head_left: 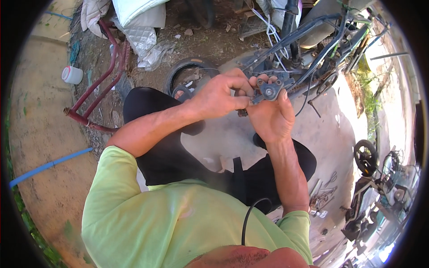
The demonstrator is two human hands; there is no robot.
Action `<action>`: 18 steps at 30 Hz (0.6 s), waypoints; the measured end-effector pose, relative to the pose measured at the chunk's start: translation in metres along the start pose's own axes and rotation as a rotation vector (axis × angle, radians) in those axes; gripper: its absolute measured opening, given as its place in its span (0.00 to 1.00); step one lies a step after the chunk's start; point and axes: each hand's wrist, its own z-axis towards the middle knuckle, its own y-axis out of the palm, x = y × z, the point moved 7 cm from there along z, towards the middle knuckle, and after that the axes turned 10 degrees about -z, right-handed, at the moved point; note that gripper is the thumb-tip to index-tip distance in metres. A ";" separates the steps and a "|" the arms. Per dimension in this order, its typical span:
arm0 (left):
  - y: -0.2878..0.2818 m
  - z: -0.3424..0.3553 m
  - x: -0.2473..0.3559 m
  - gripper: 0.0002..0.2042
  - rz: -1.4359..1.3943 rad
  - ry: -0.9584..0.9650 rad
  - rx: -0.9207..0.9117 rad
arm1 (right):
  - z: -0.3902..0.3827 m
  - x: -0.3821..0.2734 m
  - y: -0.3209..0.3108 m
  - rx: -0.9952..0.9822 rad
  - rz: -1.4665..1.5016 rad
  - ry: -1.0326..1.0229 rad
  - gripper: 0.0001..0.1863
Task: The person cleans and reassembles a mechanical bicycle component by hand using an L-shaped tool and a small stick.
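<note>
Head view: right hand (pixel 270 117) cupped around a small dark metal bracket part (pixel 268 90), held up just in front of the blue-grey bike frame (pixel 308 49). Left hand (pixel 219 96) closed, fingertips pinching the same part's left end. Tyre (pixel 190 67) on dirt beyond; loose tools (pixel 324 192) on concrete at right.

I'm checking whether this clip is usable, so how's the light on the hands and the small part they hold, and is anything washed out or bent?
Head view: both hands, left hand and right hand, and the small grey metal part are evenly lit and sharp; the concrete ground at right is blown out by sun; the blue pipe curves near the rim from fisheye distortion; corners are black.
</note>
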 end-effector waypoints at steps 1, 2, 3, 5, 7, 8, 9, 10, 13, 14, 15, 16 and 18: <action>0.000 -0.001 0.003 0.06 0.041 0.048 0.009 | 0.000 0.001 -0.002 -0.002 0.000 0.001 0.18; 0.000 -0.002 0.003 0.06 0.042 0.049 0.011 | 0.001 0.003 -0.007 0.008 -0.045 -0.012 0.19; 0.001 -0.002 0.008 0.06 0.090 0.103 0.017 | 0.001 0.003 -0.010 0.018 -0.090 -0.024 0.19; 0.003 -0.002 0.012 0.06 0.139 0.157 0.023 | 0.000 0.003 -0.013 0.058 -0.134 -0.024 0.20; 0.003 -0.002 0.015 0.07 0.229 0.221 0.044 | 0.000 0.003 -0.014 0.097 -0.177 -0.023 0.21; 0.003 -0.002 0.015 0.07 0.230 0.220 0.045 | -0.001 0.004 -0.015 0.128 -0.175 -0.007 0.22; 0.004 -0.003 0.021 0.07 0.201 0.225 0.043 | -0.003 0.003 -0.016 0.158 -0.174 0.002 0.22; 0.005 -0.003 0.025 0.07 0.173 0.230 0.041 | -0.004 0.000 -0.015 0.159 -0.175 -0.004 0.22; 0.005 0.002 0.025 0.07 0.126 0.195 0.010 | -0.002 -0.007 -0.010 0.087 -0.262 -0.065 0.25; 0.004 0.004 0.025 0.07 0.126 0.195 0.008 | -0.001 -0.006 -0.010 0.062 -0.212 -0.057 0.26; 0.004 0.005 0.024 0.07 0.118 0.190 -0.010 | -0.001 -0.005 -0.010 0.037 -0.161 -0.048 0.26; 0.004 0.005 0.024 0.07 0.111 0.186 -0.027 | 0.000 -0.005 -0.009 0.037 -0.161 -0.050 0.26; 0.005 0.005 0.025 0.07 0.100 0.189 -0.021 | 0.001 -0.003 -0.010 0.086 -0.109 -0.021 0.25</action>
